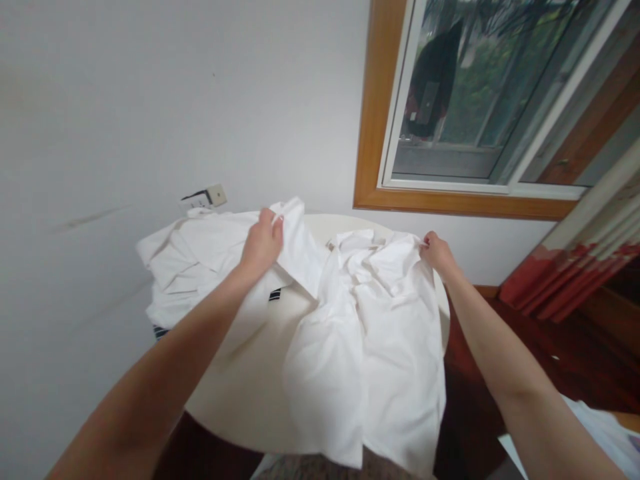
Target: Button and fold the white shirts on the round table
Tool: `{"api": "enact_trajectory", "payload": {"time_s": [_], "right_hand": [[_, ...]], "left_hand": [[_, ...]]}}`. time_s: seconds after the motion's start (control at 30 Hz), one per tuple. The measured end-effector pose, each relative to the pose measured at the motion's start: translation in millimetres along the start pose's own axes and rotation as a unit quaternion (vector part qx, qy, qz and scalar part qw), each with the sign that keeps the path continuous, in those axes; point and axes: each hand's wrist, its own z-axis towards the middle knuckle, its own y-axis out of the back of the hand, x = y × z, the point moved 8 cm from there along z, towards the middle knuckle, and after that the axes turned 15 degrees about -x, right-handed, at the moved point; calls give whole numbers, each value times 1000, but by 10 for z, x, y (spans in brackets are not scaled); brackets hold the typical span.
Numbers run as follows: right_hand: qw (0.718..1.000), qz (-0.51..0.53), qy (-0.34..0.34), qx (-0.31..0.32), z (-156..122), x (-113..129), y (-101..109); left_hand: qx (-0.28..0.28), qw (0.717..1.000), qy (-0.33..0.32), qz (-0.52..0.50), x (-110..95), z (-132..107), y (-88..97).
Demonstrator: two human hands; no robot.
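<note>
A white shirt (pixel 395 327) lies spread over a round cream table (pixel 250 373), its lower edge hanging past the near rim. My left hand (pixel 263 241) is closed on a raised part of the shirt, perhaps a sleeve, at the left. At the far right, my right hand (pixel 437 252) pinches the shirt's upper corner. The shirt's middle is creased and partly bunched near its top. Beyond my left forearm is a pile of white cloth (pixel 195 257), partly hidden by that arm.
A white wall with a socket (pixel 217 195) stands behind the table. At the upper right is a wood-framed window (pixel 383 193), with a red and cream curtain (pixel 545 280) beside it. Some pale cloth (pixel 600 433) shows at the lower right above the dark red floor (pixel 540 353).
</note>
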Motion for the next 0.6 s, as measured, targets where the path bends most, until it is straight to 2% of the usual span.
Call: {"api": "enact_trajectory", "payload": {"time_s": [0.07, 0.17, 0.27, 0.37, 0.43, 0.5, 0.53, 0.6], "right_hand": [[1000, 13, 18, -14, 115, -91, 44], [999, 13, 37, -8, 205, -207, 3], [998, 4, 53, 32, 164, -264, -154], [992, 4, 108, 65, 34, -127, -286], [988, 0, 144, 50, -49, 66, -276], [984, 11, 173, 39, -141, 333, -227], [981, 28, 185, 49, -200, 487, -210], [967, 69, 216, 117, -373, 812, -233]], "left_hand": [[-88, 996, 0, -30, 67, 284, 389], [-208, 978, 7, -18, 308, 566, 936], [-233, 972, 9, 31, 606, 690, 1233], [-197, 971, 26, 131, 832, 678, 1262], [-194, 968, -6, 162, 772, 604, 1190], [-171, 973, -75, 134, 533, 501, 986], [-142, 979, -102, 109, 390, 440, 833], [-40, 983, -172, 58, 51, 273, 427]]}}
